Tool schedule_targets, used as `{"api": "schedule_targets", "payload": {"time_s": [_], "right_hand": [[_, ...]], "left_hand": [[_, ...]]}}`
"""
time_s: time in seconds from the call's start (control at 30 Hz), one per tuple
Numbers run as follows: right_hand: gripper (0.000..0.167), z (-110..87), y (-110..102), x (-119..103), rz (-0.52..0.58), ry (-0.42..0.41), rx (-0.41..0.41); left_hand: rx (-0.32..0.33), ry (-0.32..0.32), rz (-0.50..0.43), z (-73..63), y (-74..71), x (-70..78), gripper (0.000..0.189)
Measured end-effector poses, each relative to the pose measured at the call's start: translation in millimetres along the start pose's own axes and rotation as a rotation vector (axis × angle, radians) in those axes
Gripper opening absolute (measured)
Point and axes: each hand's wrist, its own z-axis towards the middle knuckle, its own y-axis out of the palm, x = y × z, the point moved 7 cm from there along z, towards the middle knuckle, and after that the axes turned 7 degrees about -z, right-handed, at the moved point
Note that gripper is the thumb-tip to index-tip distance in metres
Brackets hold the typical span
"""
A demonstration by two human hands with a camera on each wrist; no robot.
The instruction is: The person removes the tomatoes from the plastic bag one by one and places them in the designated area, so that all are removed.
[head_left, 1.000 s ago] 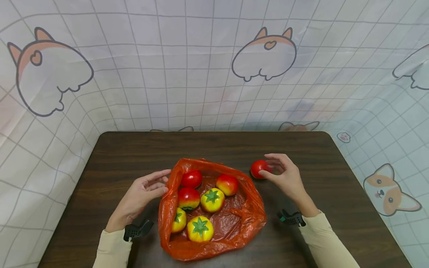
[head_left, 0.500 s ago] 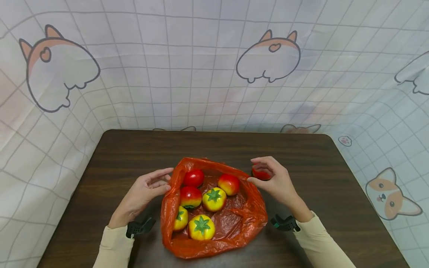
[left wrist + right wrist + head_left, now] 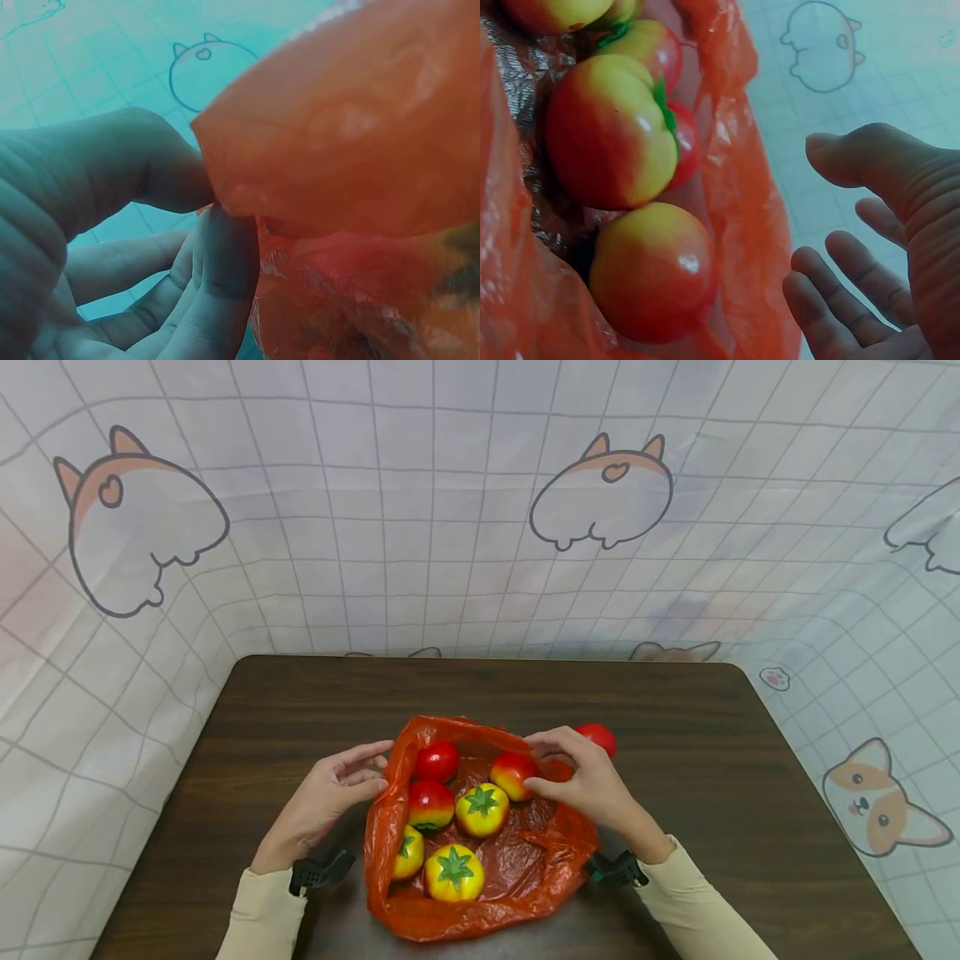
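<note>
An orange-red plastic bag [image 3: 381, 852] lies wide open on the table, holding several red-and-yellow, tomato-like fruits. Among them are a yellow one [image 3: 454, 873] with a green star-shaped top and a red-and-yellow one [image 3: 512, 774]. My left hand [image 3: 315, 810] pinches the bag's left rim between thumb and finger, plain in the left wrist view, where the bag [image 3: 337, 135] is raised. Over the bag's far right part hovers my right hand [image 3: 588, 781], fingers spread from the thumb and nothing between them. Behind it, outside the bag, sits a red tomato-like fruit [image 3: 600, 739], partly hidden.
The dark wooden table [image 3: 315, 697] ends at a far edge below a white gridded cloth [image 3: 450, 568] printed with cartoon dogs. That cloth also hangs along the left and right sides. Each wrist wears a black strapped device [image 3: 321, 872].
My right hand has moved left, from beside the red fruit on the table to over the bag. The red fruit stays on the table. My left hand remains at the bag's rim.
</note>
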Motion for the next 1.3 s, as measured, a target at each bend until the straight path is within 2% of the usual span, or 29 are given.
{"api": "schedule_targets", "payload": {"time_s": [0.13,0.43,1.07,1.3], "right_hand": [[0.051,4.0,8,4,-0.012,0.019,-0.021],[0.054,9.9,19,13,-0.024,0.073,-0.057],[0.057,14.6,28,36,-0.004,0.146,-0.074],[0.06,14.5,31,44,-0.004,0.169,-0.081]], "left_hand": [[0.011,-0.012,0.012,-0.2,-1.1,-1.7,0.065],[0.0,0.005,0.0,1.8,-0.4,-3.2,0.065],[0.005,-0.022,0.004,1.7,-2.0,-7.2,0.065],[-0.012,-0.004,-0.004,1.4,-0.5,-4.9,0.065]]}}
